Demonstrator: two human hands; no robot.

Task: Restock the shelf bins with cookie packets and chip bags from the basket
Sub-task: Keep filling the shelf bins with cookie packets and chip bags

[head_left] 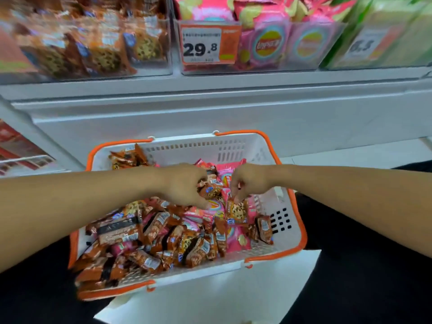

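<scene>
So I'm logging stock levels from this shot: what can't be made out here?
Head view only:
- Basket depth: the top layer of packets hides what lies beneath.
- Left hand: its curled fingers hide how many cookie packets it grips.
- Cookie bin: motion-blurred, fill uncountable.
- Green bin: blurred, cut by the right edge; price unreadable.
- Price tag: small print too small.

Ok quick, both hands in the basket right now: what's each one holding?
Left hand: fingers curled round a brown cookie packet.
Right hand: pinching the top edge of another cookie packet.
</scene>
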